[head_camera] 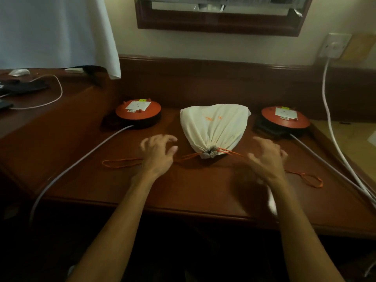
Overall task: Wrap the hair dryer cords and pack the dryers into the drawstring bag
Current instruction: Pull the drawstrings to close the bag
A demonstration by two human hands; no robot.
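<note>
We see the cream drawstring bag lying full on the desk, its neck cinched tight and pointing toward 6 o'clock. Orange cords trail from the neck toward 9 and 3 o'clock. Our left hand hovers at the bag's 8 o'clock, fingers spread loosely and holding nothing. Our right hand sits at its 4 o'clock, fingers relaxed over the cord (whether it touches, we cannot tell). Two round orange cable reels flank the bag.
</note>
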